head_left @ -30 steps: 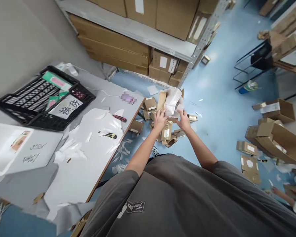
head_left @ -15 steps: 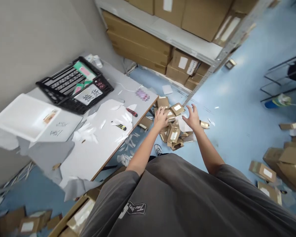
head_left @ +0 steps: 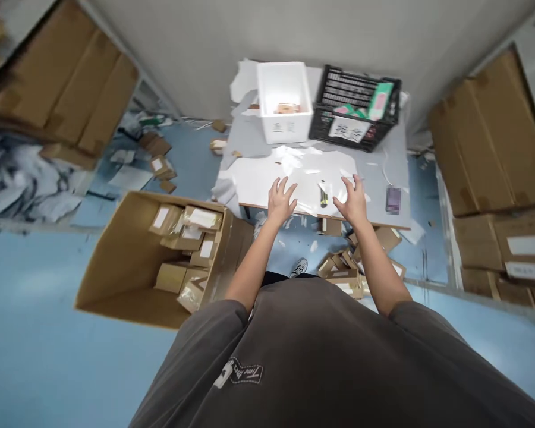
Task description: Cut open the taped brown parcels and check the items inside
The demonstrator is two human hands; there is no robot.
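Both hands are held out in front of me at the table's near edge, fingers spread and holding nothing. My left hand (head_left: 280,201) is over the front of the white-covered table (head_left: 258,181). To its right, my right hand (head_left: 352,201) is close to a yellow-and-black utility knife (head_left: 323,195) lying on the table. White paper scraps (head_left: 290,160) lie scattered behind the hands. At the back stand a white bin (head_left: 289,128) with something brownish inside and a black crate (head_left: 343,128) holding green-and-pink packets.
A large open carton (head_left: 111,261) with several small boxes (head_left: 170,277) stands at left. More small cardboard boxes (head_left: 343,276) are heaped on the floor under the table's right side. A blurred phone-like object (head_left: 393,201) lies at the table's right. Shelved cartons (head_left: 490,148) flank the right.
My view has swung left, from the shelf and box heap to face the table. Both hands stay spread, now at the table's front edge, and the large carton has come into view.
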